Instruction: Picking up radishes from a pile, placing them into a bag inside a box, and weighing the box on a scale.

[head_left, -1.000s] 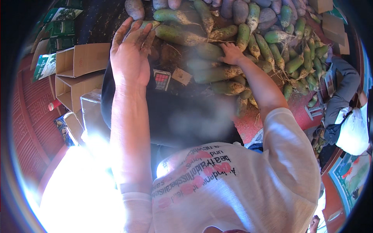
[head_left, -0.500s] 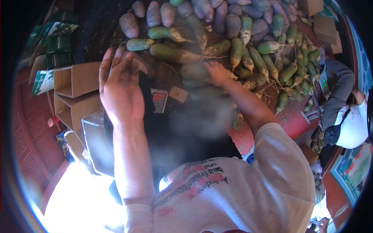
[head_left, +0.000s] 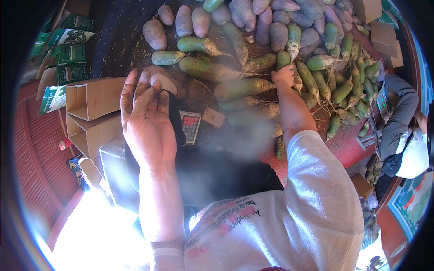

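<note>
My right hand [head_left: 283, 77] is closed round a green radish [head_left: 283, 60] at the near edge of a large heap. Beside its wrist, on the left, a thick green radish [head_left: 244, 89] lies with its root end toward my arm. Nearer to me are more green radishes [head_left: 246, 103], partly blurred by haze. My left hand [head_left: 149, 110] is raised at the left, palm up and fingers loosely spread, holding nothing. Soil darkens its fingertips. Just past it, a long green radish [head_left: 208, 69] lies on the dark ground.
Purple-skinned radishes [head_left: 271, 27] lie at the far side. A calculator [head_left: 190, 128] with red keys and a cardboard piece [head_left: 213, 117] lie near my knees. Open cardboard boxes [head_left: 97, 99] stand left. At right, another person [head_left: 400, 122] sits by a scale [head_left: 382, 103].
My right hand has let go of the thick green radish, now lying in the near row, and has moved right and away onto another. My left hand stays raised, its fingers slightly more curled.
</note>
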